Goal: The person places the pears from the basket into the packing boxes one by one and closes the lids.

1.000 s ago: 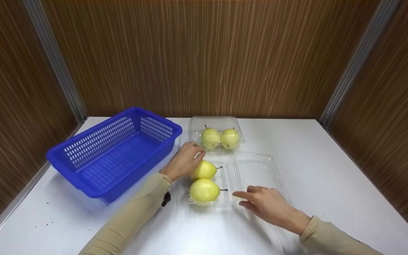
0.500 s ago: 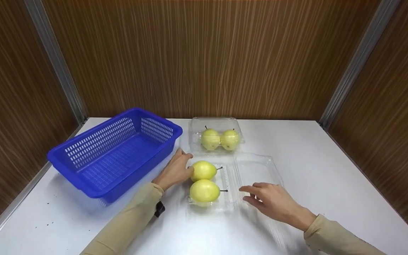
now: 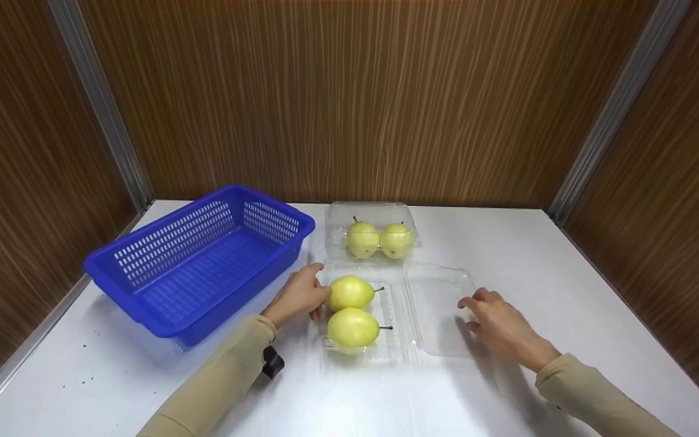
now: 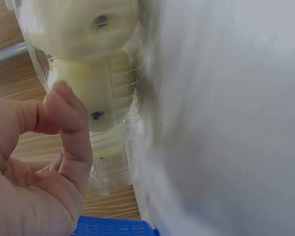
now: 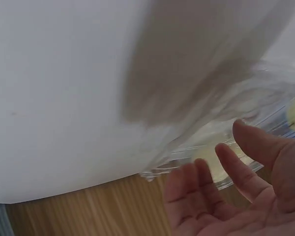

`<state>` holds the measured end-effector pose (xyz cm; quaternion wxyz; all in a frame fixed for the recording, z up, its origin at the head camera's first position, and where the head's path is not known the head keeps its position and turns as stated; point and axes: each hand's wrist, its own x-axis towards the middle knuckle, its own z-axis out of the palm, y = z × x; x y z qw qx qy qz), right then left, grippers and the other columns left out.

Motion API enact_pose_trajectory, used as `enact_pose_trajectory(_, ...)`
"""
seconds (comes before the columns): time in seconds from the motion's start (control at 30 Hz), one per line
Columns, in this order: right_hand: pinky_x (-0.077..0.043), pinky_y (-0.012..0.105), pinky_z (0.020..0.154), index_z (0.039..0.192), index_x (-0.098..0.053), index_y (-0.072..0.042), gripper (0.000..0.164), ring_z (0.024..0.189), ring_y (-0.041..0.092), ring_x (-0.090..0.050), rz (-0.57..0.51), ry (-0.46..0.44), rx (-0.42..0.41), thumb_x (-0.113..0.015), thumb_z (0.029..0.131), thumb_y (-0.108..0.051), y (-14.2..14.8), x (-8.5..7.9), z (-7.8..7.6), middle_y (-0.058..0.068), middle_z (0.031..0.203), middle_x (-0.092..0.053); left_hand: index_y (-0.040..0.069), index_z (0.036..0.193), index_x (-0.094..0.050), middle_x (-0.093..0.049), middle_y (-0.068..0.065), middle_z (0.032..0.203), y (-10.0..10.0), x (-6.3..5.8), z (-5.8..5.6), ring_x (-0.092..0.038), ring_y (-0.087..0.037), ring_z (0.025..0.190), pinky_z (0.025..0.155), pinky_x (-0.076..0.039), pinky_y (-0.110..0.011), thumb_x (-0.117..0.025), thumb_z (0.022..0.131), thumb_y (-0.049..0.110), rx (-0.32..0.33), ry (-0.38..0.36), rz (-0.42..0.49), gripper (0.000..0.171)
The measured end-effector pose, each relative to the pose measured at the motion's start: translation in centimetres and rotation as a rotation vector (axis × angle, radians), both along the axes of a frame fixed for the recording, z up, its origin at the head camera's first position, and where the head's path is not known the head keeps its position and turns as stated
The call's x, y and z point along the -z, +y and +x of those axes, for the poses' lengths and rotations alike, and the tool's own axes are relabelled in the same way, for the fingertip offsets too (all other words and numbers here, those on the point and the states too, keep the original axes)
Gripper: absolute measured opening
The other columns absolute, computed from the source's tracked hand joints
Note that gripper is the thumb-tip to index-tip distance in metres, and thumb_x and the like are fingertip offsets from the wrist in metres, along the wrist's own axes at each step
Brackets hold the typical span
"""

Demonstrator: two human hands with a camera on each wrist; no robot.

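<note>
Two yellow pears point(image 3: 354, 328) lie side by side in the left half of an opened clear plastic clamshell box point(image 3: 395, 352), stems pointing right. To the right its lid point(image 3: 440, 303) lies folded back. Against the left side of the box is my left hand point(image 3: 298, 294), its thumb by the far pear point(image 3: 351, 292) and its forefinger pointing away. The left wrist view shows this left hand point(image 4: 54, 152) with bent fingers in front of the pears. My right hand point(image 3: 501, 325) hovers over the lid's right edge, fingers loosely bent; the right wrist view shows nothing in its grasp.
Behind, a closed clear box point(image 3: 369, 209) holds two more pears point(image 3: 363, 238). On the left a blue plastic basket point(image 3: 204, 267) stands at an angle. Brown wood-grain panels point(image 3: 349, 103) surround the white table point(image 3: 543, 261) at the back and sides.
My left hand has come off the top of the far pear, moving left and nearer to the box's side. The right hand has moved right, across the lid to its outer edge.
</note>
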<state>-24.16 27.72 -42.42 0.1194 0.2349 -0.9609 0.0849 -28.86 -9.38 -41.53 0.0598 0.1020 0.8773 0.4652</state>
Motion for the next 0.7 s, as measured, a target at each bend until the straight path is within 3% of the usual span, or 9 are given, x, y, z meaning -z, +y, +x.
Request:
enact_pose_trajectory(0.13, -0.055, 0.049, 0.075, 0.125, -0.057, 0.001, 0.047, 0.091, 0.037, -0.063, -0.073, -0.112, 0.05, -0.071, 0.081, 0.005, 1.3, 0.1, -0.5, 0.027, 0.112, -0.057, -0.003, 0.151, -0.027, -0.063, -0.021, 0.08, 0.2, 0.1, 0.1, -0.06, -0.015, 0.043, 0.051, -0.057, -0.041, -0.053, 0.087, 0.003, -0.006, -0.085, 0.121, 0.069)
enact_pose_trajectory(0.33, -0.053, 0.053, 0.08, 0.141, -0.037, 0.007, 0.064, 0.095, 0.04, -0.062, -0.187, -0.273, 0.091, -0.061, 0.082, 0.01, 2.7, -0.1, -1.1, 0.035, 0.113, -0.057, 0.001, 0.154, -0.018, -0.062, -0.023, 0.084, 0.6, 0.3, 0.2, -0.061, -0.016, 0.045, 0.048, -0.056, -0.034, -0.052, 0.087, 0.001, 0.012, -0.163, 0.224, 0.075)
enact_pose_trajectory(0.5, -0.054, 0.05, 0.076, 0.143, -0.03, 0.012, 0.065, 0.094, 0.043, -0.064, -0.26, -0.277, 0.112, -0.058, 0.085, 0.005, 3.4, -1.1, -1.6, 0.035, 0.111, -0.059, 0.003, 0.155, -0.014, -0.062, -0.023, 0.084, 0.8, 0.5, 0.1, -0.06, -0.016, 0.045, 0.047, -0.055, -0.032, -0.051, 0.089, 0.001, 0.02, -0.178, 0.245, 0.076)
enact_pose_trajectory(0.7, -0.052, 0.035, 0.068, 0.141, -0.035, 0.014, 0.056, 0.085, 0.028, -0.066, -0.379, -0.254, 0.207, -0.055, 0.094, -0.008, 3.4, -3.1, -1.5, 0.03, 0.112, -0.063, 0.004, 0.156, -0.012, -0.062, -0.022, 0.083, 0.6, 0.9, 0.0, -0.06, -0.016, 0.046, 0.048, -0.055, -0.033, -0.05, 0.091, 0.003, 0.025, -0.183, 0.251, 0.075)
